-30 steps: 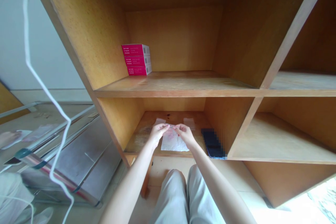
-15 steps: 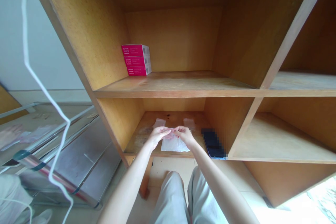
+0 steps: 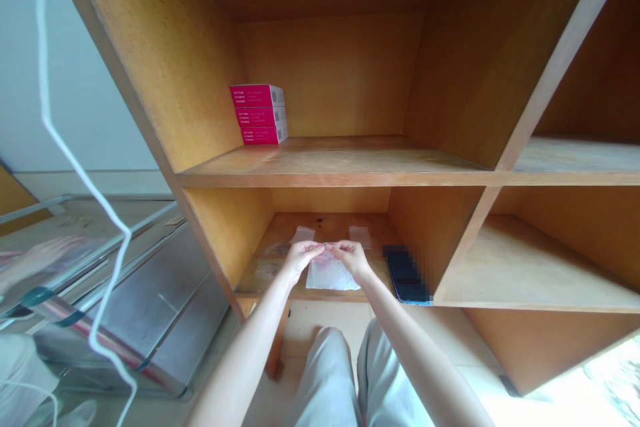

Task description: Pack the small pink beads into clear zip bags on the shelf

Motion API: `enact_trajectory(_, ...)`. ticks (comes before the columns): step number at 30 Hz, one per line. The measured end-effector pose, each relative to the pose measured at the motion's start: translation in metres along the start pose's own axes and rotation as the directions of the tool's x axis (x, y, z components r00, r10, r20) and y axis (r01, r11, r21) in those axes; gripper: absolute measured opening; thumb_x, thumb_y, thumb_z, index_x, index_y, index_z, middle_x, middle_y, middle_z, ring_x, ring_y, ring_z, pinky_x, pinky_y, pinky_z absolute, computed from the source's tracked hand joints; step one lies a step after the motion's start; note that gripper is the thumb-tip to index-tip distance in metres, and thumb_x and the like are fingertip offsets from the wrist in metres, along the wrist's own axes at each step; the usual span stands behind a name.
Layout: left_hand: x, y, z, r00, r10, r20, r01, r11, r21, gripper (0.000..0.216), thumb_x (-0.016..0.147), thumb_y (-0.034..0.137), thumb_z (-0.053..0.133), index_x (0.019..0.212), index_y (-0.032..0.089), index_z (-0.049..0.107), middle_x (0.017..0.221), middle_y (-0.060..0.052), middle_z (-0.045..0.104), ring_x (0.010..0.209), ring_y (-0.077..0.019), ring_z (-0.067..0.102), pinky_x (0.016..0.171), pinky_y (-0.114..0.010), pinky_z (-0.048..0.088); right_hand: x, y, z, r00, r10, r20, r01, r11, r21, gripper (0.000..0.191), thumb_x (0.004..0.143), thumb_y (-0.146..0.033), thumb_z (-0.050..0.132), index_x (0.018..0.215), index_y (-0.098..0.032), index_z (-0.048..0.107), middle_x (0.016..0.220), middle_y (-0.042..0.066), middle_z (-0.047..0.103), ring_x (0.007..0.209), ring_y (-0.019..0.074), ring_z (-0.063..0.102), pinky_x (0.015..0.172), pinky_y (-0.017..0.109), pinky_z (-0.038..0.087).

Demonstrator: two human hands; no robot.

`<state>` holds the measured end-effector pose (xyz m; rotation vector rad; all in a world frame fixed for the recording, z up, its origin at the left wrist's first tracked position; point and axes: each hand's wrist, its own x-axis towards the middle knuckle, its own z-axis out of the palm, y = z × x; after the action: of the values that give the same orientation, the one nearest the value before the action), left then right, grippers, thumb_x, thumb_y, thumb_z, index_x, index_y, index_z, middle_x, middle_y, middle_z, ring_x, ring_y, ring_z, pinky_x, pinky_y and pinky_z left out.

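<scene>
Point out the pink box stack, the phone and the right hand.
Pink box stack [image 3: 259,116], head view, middle box's front.
Phone [image 3: 406,273], head view, dark face.
Right hand [image 3: 353,258], head view, back of hand.

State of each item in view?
left hand, pinching packet
right hand, pinching packet
translucent packet, held between hands
white sheet, lying flat on lower shelf
clear film squares, two, lying on lower shelf
pink boxes, three, stacked, closed
dark phone, lying flat, pixelated
</scene>
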<state>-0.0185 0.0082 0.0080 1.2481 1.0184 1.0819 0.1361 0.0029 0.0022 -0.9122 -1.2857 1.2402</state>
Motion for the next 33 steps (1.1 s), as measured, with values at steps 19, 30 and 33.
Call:
enact_trajectory(19, 0.000, 0.019, -0.003, 0.998, 0.039, 0.058, -0.050, 0.977, 0.209, 0.032, 0.064, 0.041, 0.066, 0.079, 0.014, 0.067, 0.073, -0.008, 0.069, 0.069, -0.0194, 0.063, 0.060, -0.027, 0.045, 0.004, -0.011, -0.011, 0.999, -0.016, 0.035, 0.019, 0.996, -0.089, 0.033, 0.063, -0.046, 0.063, 0.054, -0.014, 0.059, 0.053, 0.001, 0.056, 0.051, 0.0103, 0.046, 0.052, 0.023, 0.035)
enact_trajectory(30, -0.001, 0.030, -0.005, 0.999, 0.007, 0.034, -0.012, 0.986, 0.167, 0.038, 0.061, 0.045, 0.068, 0.078, 0.010, 0.065, 0.074, -0.013, 0.070, 0.070, -0.0222, 0.065, 0.059, -0.030, 0.048, 0.003, -0.023, -0.017, 0.998, 0.001, 0.065, 0.008, 0.991, -0.135, 0.039, 0.062, -0.052, 0.063, 0.054, -0.014, 0.059, 0.048, -0.001, 0.052, 0.048, 0.0094, 0.042, 0.049, 0.023, 0.031)
enact_trajectory(33, -0.001, 0.030, -0.005, 1.000, -0.006, 0.024, 0.001, 0.984, 0.177, 0.038, 0.062, 0.044, 0.068, 0.078, 0.010, 0.065, 0.074, -0.013, 0.070, 0.071, -0.0224, 0.065, 0.061, -0.030, 0.049, 0.002, -0.024, -0.017, 0.998, 0.002, 0.070, 0.007, 0.992, -0.129, 0.038, 0.063, -0.051, 0.063, 0.051, -0.015, 0.058, 0.047, -0.001, 0.051, 0.047, 0.0094, 0.041, 0.049, 0.023, 0.031)
